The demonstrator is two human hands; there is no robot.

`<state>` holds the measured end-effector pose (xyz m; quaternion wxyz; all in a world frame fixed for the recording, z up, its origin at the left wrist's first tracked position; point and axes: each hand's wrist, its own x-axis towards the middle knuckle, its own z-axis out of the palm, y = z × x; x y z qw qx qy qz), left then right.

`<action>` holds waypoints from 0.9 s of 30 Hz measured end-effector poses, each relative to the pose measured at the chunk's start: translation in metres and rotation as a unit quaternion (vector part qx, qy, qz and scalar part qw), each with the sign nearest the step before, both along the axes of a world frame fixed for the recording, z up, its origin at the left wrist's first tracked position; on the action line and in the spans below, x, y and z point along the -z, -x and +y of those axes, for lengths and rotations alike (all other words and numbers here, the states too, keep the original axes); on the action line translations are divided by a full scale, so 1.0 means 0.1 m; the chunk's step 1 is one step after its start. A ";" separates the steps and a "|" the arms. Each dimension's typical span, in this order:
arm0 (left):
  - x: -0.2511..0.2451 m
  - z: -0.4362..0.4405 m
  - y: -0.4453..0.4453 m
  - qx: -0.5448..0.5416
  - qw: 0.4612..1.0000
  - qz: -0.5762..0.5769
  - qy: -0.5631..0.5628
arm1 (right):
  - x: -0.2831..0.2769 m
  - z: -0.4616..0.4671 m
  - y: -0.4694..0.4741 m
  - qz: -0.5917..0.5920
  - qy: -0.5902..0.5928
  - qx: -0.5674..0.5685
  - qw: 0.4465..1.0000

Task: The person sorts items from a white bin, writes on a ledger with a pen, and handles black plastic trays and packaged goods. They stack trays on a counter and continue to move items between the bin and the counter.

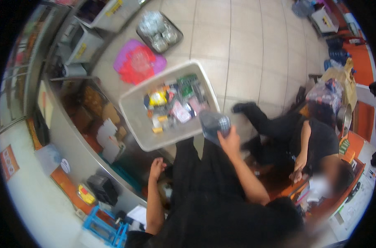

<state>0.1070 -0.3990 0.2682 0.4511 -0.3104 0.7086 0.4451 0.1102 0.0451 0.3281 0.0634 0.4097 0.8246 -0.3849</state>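
My right hand [230, 142] grips a clear plastic container [210, 124], held at the near right corner of a white plastic bin [130, 114]. Inside the bin lie several mixed packets, among them a yellow packet [157, 98], a green packet [186, 86] and a pinkish-white packet [180, 112]. My left hand [157, 168] hangs beside my left leg with loosely curled fingers and nothing visible in it. It is nearest to a low compartment holding torn cardboard [108, 133]. Blur hides what the packets are.
Beyond the bin, a red plastic bag [136, 66] lies on a purple item [125, 51], near a dark tray [179, 32] of clear-wrapped things. To my right a person [318, 142] sits low, one leg stretched towards the bin. A metal counter [73, 130] runs along my left.
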 end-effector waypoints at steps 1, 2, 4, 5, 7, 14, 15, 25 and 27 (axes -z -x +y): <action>-0.05 0.12 -0.02 0.000 1.000 0.013 -0.016 | 0.18 -0.02 0.05 -0.008 0.000 -0.006 1.000; -0.07 0.22 -0.02 -0.001 1.000 -0.007 -0.010 | 0.37 -0.01 0.15 -0.013 0.002 -0.015 1.000; -0.06 0.37 -0.03 0.013 1.000 -0.010 -0.019 | 0.71 -0.06 0.28 0.011 0.042 -0.022 0.999; -0.02 0.41 -0.03 0.022 0.999 -0.016 -0.022 | 0.88 -0.11 0.34 0.002 0.043 -0.036 0.998; 0.13 0.44 -0.02 0.033 0.999 -0.023 -0.019 | 1.24 -0.21 0.47 0.000 0.041 -0.064 0.997; 1.28 0.23 0.31 0.166 0.979 0.098 0.061 | 2.46 -0.54 0.54 -0.059 0.046 -0.067 0.995; 1.50 0.22 0.39 0.169 0.977 0.110 0.075 | 2.57 -0.58 0.49 -0.037 0.039 -0.067 0.996; 4.01 0.76 0.99 0.263 0.952 0.154 0.040 | 3.22 -0.51 -0.02 0.018 -0.108 -0.242 0.964; 4.38 0.99 1.06 0.280 0.934 0.210 0.068 | 3.33 -0.51 -0.05 0.006 -0.108 -0.250 0.962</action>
